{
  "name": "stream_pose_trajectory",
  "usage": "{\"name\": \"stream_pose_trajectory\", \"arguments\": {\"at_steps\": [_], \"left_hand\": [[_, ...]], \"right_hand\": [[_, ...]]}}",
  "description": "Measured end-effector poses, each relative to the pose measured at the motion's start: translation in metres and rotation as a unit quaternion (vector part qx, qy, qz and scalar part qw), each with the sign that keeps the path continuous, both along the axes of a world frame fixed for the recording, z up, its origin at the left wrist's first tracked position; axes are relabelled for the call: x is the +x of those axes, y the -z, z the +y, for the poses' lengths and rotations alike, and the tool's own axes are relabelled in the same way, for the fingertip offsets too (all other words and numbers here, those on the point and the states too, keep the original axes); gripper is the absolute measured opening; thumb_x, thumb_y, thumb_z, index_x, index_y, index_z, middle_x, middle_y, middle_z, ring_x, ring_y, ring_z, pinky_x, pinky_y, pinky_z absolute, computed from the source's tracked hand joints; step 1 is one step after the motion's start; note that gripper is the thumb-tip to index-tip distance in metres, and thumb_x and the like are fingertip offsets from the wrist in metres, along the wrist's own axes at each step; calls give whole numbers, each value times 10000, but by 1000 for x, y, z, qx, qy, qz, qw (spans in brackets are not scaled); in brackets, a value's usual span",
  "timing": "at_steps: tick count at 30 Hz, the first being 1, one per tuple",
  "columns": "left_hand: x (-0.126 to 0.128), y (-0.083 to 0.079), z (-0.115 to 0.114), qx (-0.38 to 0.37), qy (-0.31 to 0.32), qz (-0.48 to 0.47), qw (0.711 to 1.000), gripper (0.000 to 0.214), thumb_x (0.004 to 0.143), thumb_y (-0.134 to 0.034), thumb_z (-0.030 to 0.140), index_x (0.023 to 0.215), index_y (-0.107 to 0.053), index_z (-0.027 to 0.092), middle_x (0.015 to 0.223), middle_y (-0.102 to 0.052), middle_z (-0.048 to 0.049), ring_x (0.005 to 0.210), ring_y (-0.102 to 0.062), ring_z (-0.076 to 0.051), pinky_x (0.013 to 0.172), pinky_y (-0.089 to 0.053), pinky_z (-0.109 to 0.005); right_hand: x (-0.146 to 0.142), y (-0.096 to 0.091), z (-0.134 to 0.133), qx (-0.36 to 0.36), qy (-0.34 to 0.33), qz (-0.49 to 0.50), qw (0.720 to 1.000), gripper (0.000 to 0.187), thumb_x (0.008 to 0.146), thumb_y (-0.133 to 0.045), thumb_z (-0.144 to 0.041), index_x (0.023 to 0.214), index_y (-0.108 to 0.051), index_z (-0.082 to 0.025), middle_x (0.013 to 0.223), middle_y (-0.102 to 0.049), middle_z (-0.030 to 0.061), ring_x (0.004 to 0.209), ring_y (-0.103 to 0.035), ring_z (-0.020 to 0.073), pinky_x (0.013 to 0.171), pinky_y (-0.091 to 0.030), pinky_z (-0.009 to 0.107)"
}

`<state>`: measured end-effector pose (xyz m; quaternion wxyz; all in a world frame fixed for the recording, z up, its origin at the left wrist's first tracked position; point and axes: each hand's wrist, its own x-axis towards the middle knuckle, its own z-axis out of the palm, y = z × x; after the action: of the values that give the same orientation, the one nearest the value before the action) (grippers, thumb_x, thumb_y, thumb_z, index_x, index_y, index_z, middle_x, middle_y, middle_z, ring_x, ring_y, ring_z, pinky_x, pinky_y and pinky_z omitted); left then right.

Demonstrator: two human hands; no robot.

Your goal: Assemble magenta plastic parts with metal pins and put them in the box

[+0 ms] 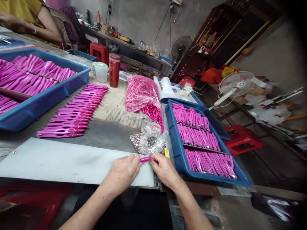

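Left hand (126,171): its fingers are closed in a pinch on the left end of the magenta piece (145,159), probably to steady it.
Right hand (165,169): its fingers are bent shut at the piece's other end; whether they also grip some tiny part, one cannot tell.
Magenta piece: it sits level between both hands, above the right end of the white board (72,161), seemingly so each end can be worked separately.
White board: it lies along the near edge of the desk (107,127), perhaps as a smooth working surface.
Metal bits (135,142): they lie in crumpled clear plastic just beyond the hands, apparently for easy picking.
Pink bag (141,89): it stands behind them, its loose contents facing the person.
Handle row (69,111): the pieces lie side by side, likely to stay orderly.
Right tray (176,156): dividers part its pink rows, presumably keeping them aligned.
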<state>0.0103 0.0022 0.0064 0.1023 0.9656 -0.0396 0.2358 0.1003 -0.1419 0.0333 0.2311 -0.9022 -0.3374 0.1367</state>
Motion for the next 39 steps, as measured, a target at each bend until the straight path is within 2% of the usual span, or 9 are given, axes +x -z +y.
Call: {"name": "stream_pose_trajectory", "arguments": {"at_steps": [7, 11, 15, 20, 23, 26, 30, 34, 39], "left_hand": [[0, -1, 1, -4, 7, -1, 1000, 153, 854, -366, 202, 800, -507, 181, 611, -518, 18, 495, -510, -127, 448, -345, -235], [0, -3, 1, -15, 18, -2, 1000, 180, 859, -344, 196, 787, -507, 177, 607, -518, 15, 494, -505, -125, 453, -352, -230], [0, -2, 1, -23, 16, 8, 1000, 192, 862, -331, 200, 792, -507, 174, 615, -522, 10, 500, -510, -128, 456, -355, -231], [0, -2, 0, -18, 8, 8, 1000, 179, 857, -347, 205, 786, -509, 177, 614, -525, 11, 492, -511, -130, 448, -350, -234], [-1, -2, 0, -10, 8, 6, 1000, 171, 855, -355, 200, 775, -505, 180, 607, -519, 14, 487, -506, -129, 447, -344, -234], [-1, -2, 0, -6, 11, 4, 1000, 169, 855, -361, 198, 755, -497, 182, 602, -510, 16, 487, -501, -127, 450, -342, -235], [0, -2, -1, 0, 13, 12, 1000, 173, 858, -356, 193, 745, -487, 180, 600, -502, 14, 498, -505, -123, 463, -347, -231], [0, -2, -2, 7, 13, 32, 999, 172, 862, -351, 197, 746, -477, 185, 605, -499, 13, 515, -516, -136, 469, -355, -244], [-1, -1, -3, 23, 12, 41, 999, 139, 851, -375, 181, 745, -464, 188, 600, -486, 17, 510, -511, -137, 464, -347, -247]], "right_hand": [[0, 6, -10, 44, -27, -7, 999, 164, 815, -445, -140, 679, -530, -174, 678, -554, -3, 643, -500, 118, 584, -354, 209], [0, 14, -15, 32, -72, -95, 992, 185, 831, -419, -149, 681, -526, -168, 666, -530, 16, 634, -498, 131, 578, -367, 224], [0, 22, -17, 7, -118, -190, 975, 233, 850, -357, -153, 686, -522, -158, 655, -518, 38, 618, -494, 141, 569, -366, 238], [-2, 28, -15, -29, -118, -291, 949, 259, 835, -317, -134, 648, -495, -163, 625, -501, 45, 554, -464, 150, 506, -323, 258], [-3, 25, -15, -5, -103, -244, 964, 231, 834, -321, -145, 665, -476, -169, 636, -492, 35, 571, -467, 147, 519, -330, 253], [-5, 15, -16, 62, -66, -142, 986, 188, 841, -340, -165, 687, -447, -181, 659, -485, 17, 614, -473, 136, 556, -349, 238], [-10, 0, -15, 120, -40, -71, 989, 185, 850, -357, -189, 675, -417, -191, 649, -462, -1, 623, -460, 127, 571, -346, 232], [-15, -7, -10, 121, -54, -60, 989, 177, 846, -367, -184, 680, -427, -189, 661, -478, 3, 635, -462, 130, 579, -344, 235], [-16, -6, -3, 95, -75, -84, 989, 189, 837, -365, -170, 662, -432, -187, 652, -489, 8, 620, -466, 131, 561, -341, 233]]}}
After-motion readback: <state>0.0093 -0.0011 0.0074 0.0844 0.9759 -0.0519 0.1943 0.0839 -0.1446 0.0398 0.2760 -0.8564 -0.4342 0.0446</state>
